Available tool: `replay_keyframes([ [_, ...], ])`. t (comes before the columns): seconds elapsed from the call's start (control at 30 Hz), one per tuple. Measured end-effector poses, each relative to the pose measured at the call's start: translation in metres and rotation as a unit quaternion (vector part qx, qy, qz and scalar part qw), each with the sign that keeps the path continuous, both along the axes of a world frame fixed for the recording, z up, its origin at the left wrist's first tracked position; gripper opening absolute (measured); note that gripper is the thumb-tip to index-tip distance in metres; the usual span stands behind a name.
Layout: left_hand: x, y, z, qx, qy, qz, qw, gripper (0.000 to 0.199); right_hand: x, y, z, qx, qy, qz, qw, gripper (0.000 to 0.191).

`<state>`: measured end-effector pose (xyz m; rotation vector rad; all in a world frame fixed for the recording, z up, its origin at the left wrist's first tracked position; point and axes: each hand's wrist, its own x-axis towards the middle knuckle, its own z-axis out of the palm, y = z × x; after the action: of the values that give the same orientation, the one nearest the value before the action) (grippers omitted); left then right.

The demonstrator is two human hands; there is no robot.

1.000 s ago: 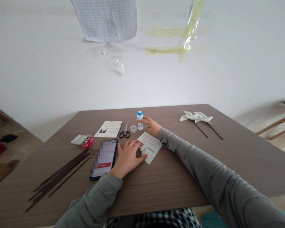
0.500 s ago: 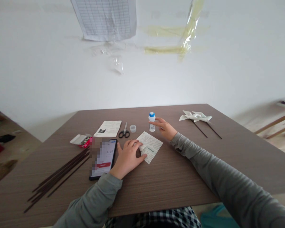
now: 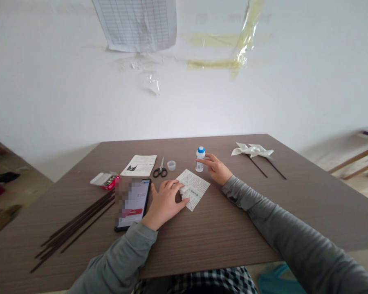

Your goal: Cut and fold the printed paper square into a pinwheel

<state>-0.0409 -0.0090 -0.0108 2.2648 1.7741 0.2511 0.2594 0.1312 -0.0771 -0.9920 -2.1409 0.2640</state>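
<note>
The long grey sleeves (image 3: 282, 228) are creased, the checked garment (image 3: 214, 281) black-and-white.

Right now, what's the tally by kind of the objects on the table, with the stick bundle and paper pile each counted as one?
Pinwheels: 2
Stick bundle: 1
Phone: 1
Red-and-white box: 1
Paper pile: 1
Loose sheet: 1
Scissors: 1
Bottle: 1
Clear cup or cap: 1
Total: 10

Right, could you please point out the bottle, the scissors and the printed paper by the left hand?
Bottle (image 3: 200, 155): head view, upper white body.
Scissors (image 3: 161, 168): head view, near the pivot.
Printed paper (image 3: 198, 187): head view, uncovered right part.
</note>
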Motion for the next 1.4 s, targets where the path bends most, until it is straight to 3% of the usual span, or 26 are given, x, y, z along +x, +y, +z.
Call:
replay_keyframes([
  [0.43,0.000,0.000,-0.002,-0.004,-0.003,-0.004,1.000,0.048,-0.014,-0.008,0.010,0.006,-0.139,-0.085,0.987,0.085],
  [0.7,0.001,-0.002,0.001,-0.001,0.009,0.003,1.000,0.045,-0.004,-0.002,0.001,0.040,-0.060,-0.105,0.992,0.076],
  [0.93,-0.001,0.000,-0.003,0.007,0.001,-0.007,1.000,0.045,0.002,-0.007,0.003,0.075,-0.033,-0.152,0.985,0.068],
  [1.23,0.000,0.000,-0.003,0.003,-0.003,-0.004,1.000,0.050,0.000,-0.017,0.003,0.056,-0.018,-0.191,0.980,0.070],
  [1.4,0.001,0.000,-0.002,0.000,-0.002,-0.006,1.000,0.050,-0.008,-0.020,0.001,0.053,0.048,-0.168,0.983,0.046],
])
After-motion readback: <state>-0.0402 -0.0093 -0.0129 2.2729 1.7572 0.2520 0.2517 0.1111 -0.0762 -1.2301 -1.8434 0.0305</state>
